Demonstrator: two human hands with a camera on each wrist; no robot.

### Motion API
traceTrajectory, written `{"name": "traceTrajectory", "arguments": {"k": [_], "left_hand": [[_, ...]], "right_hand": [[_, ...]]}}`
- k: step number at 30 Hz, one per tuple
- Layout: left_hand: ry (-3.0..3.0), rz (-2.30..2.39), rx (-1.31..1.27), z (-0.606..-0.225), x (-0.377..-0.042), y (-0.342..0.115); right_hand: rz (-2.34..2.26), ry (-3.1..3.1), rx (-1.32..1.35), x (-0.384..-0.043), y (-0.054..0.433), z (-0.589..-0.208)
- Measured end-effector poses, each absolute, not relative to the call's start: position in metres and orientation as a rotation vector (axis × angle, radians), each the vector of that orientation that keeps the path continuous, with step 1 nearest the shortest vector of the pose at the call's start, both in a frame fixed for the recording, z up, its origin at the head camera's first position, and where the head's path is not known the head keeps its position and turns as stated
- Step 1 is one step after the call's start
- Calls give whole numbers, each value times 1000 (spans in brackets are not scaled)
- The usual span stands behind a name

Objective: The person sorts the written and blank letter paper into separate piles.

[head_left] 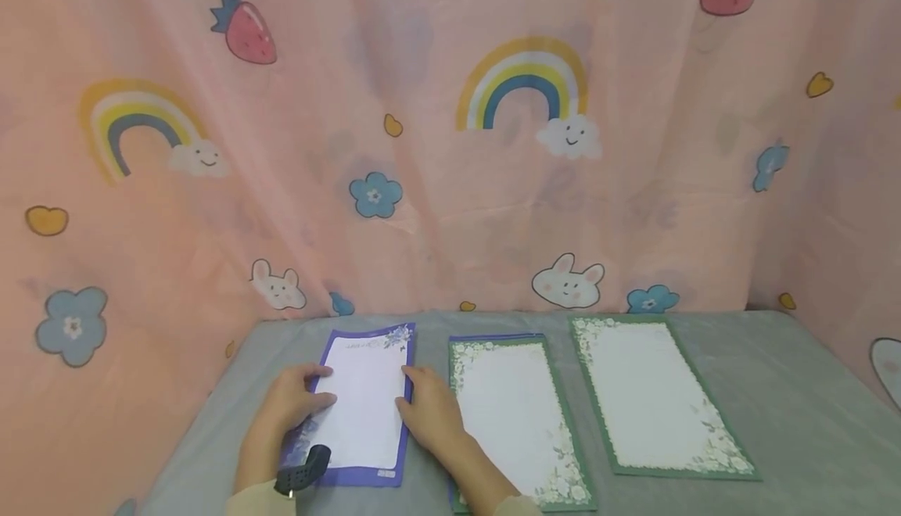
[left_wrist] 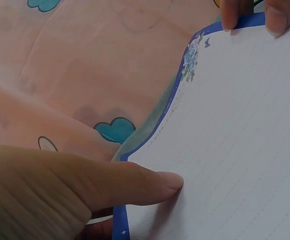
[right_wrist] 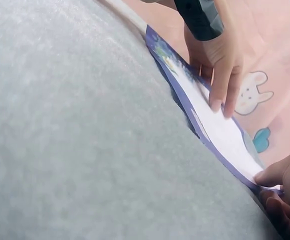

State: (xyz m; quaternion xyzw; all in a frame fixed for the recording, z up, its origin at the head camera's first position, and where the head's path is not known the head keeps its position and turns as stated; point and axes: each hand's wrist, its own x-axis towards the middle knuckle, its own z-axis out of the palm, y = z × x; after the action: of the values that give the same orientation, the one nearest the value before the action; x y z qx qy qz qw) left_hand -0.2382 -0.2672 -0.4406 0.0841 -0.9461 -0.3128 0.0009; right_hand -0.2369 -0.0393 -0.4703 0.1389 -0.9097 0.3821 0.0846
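Observation:
A sheet of letter paper (head_left: 366,399) with a purple-blue border and printed blue flowers lies before me on the left. My left hand (head_left: 288,403) grips its left edge. In the left wrist view that thumb (left_wrist: 160,185) lies over the white face, with part of a finger showing below the edge. My right hand (head_left: 431,406) holds the opposite edge. Its thumb (right_wrist: 272,175) sits on top while the fingers (right_wrist: 280,207) curl beneath, seen in the right wrist view. Between the hands the sheet looks slightly bowed.
Right of my right hand lies a green-bordered floral sheet (head_left: 507,414), a purple edge peeking out behind it. Another green-bordered sheet (head_left: 655,391) lies farther right. Grey cloth (head_left: 795,406) covers the table, and a pink patterned curtain (head_left: 422,266) hangs behind.

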Motion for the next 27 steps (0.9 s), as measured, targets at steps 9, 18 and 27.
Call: {"name": "traceTrajectory", "arguments": {"k": [9, 18, 27], "left_hand": [[-2998, -983, 298, -436, -239, -267], [-3039, -902, 293, -432, -238, -267], [-3034, -913, 272, -435, -238, -268]], "right_hand": [[1165, -2731, 434, -236, -37, -464], [1103, -2806, 384, -230, -42, -457], [1051, -2812, 370, -228, -43, -457]]}}
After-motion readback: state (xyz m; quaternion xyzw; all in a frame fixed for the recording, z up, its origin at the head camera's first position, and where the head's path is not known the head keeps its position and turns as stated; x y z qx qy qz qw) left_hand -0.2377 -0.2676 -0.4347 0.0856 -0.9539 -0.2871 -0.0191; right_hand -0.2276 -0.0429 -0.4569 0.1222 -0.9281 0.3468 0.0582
